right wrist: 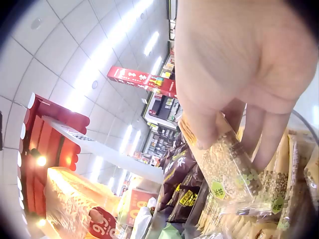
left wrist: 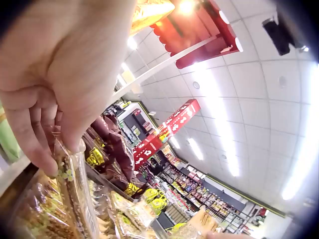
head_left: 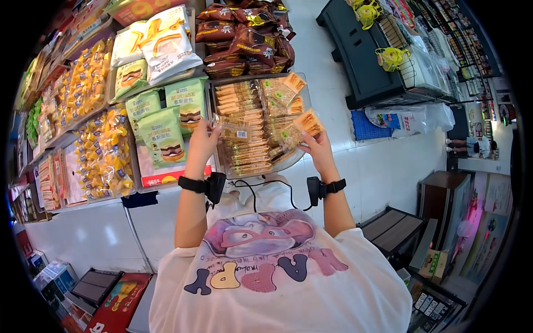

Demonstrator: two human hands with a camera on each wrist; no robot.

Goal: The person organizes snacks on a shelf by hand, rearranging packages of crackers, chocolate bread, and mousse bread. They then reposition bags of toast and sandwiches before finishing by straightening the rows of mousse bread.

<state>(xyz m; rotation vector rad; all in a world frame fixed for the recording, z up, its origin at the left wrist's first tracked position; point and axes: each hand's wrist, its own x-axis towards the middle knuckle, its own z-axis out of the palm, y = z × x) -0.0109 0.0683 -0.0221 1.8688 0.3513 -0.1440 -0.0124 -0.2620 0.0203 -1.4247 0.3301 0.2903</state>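
My left hand (head_left: 204,145) pinches one end of a clear-wrapped snack packet (head_left: 232,131) with a barcode label, held over the left rows of a clear tray (head_left: 284,164). Thumb and fingers meet on its wrapper end in the left wrist view. Over the tray's right side, my right hand (head_left: 318,152) grips another snack packet (head_left: 308,123), its orange-printed end pointing up and away. The right wrist view shows that packet's clear window (right wrist: 227,167), with seed-like bits and a green label. Rows of similar packets (head_left: 240,101) fill the tray beneath both hands.
Green mousse bread bags (head_left: 162,139) stand left of the tray, with yellow-wrapped sweets (head_left: 102,152) further left. Brown bags (head_left: 252,44) are heaped behind it. A dark green cabinet (head_left: 366,61) stands across the white floor at the right.
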